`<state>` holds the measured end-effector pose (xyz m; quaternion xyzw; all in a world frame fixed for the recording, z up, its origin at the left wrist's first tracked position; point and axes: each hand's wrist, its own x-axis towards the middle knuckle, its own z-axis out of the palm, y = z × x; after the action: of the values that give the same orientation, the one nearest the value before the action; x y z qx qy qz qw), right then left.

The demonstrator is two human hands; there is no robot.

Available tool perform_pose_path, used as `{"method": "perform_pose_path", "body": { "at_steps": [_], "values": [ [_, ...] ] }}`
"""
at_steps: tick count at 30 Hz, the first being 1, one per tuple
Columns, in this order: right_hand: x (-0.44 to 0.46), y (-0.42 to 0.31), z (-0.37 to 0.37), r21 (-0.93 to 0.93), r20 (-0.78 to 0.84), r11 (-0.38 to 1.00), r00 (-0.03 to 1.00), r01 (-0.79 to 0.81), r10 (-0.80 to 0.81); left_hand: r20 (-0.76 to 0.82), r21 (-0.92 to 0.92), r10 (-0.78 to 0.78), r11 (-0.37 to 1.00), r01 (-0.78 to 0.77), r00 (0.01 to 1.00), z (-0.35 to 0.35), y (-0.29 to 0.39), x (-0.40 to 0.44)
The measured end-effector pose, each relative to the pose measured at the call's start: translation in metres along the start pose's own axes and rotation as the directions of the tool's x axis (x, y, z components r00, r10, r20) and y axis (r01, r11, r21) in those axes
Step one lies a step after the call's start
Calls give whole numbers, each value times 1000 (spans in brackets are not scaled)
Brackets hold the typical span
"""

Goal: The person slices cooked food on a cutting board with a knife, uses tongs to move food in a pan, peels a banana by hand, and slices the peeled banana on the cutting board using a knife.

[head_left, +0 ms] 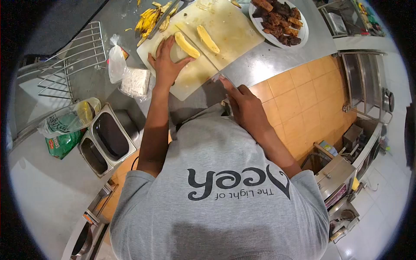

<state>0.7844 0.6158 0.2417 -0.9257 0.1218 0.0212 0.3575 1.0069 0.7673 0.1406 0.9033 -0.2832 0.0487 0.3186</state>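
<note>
My left hand [166,65] lies with fingers spread on the pale cutting board [197,80], its fingertips close to a peeled banana [187,45]. In my right hand [245,104] is the handle of a knife [208,58], whose long blade slants across the board between that banana and a second peeled banana [208,39]. The blade appears to lie flat or edge-down; I cannot tell which. Yellow banana peels [149,21] are heaped at the board's far left corner, with a long metal strip [163,19] crossing them.
A white plate [306,32] of dark browned food pieces stands right of the board. To the left are a clear plastic bag [116,63], a wrapped white block [135,82] and a wire rack [97,41]. Steel containers [113,138] sit lower left.
</note>
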Motion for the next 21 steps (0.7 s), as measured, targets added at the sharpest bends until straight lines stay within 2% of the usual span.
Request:
{"method": "perform_pose_path", "body": {
  "at_steps": [2,5,8,12,15,16,19,20,21],
  "values": [
    [-7,2,-8,25,-49,1000,999,-14,15,2,-53,-20,998,20,1000,-6,4,0],
    [-12,22,-12,59,-100,998,994,-37,43,-8,-39,74,996,-74,997,-7,15,9],
    [-13,36,-8,115,-138,993,990,-5,21,74,125,183,974,-191,980,-2,44,21],
    [-12,41,-4,181,-207,981,978,76,-37,226,186,122,969,-165,966,9,57,22],
    [-14,34,-13,195,-117,979,989,-61,85,169,149,217,959,-243,961,12,47,25],
    [-16,35,-12,203,-139,977,986,-58,87,177,137,231,957,-256,957,9,46,29],
    [-18,39,-14,219,-169,974,981,-61,99,295,103,447,864,-493,844,-3,39,59],
    [-19,40,-16,226,-162,971,980,-77,115,311,59,477,853,-518,822,-6,40,68],
    [-19,41,-18,233,-158,968,979,-90,129,422,75,478,829,-555,770,-9,44,78]
  ]
}}
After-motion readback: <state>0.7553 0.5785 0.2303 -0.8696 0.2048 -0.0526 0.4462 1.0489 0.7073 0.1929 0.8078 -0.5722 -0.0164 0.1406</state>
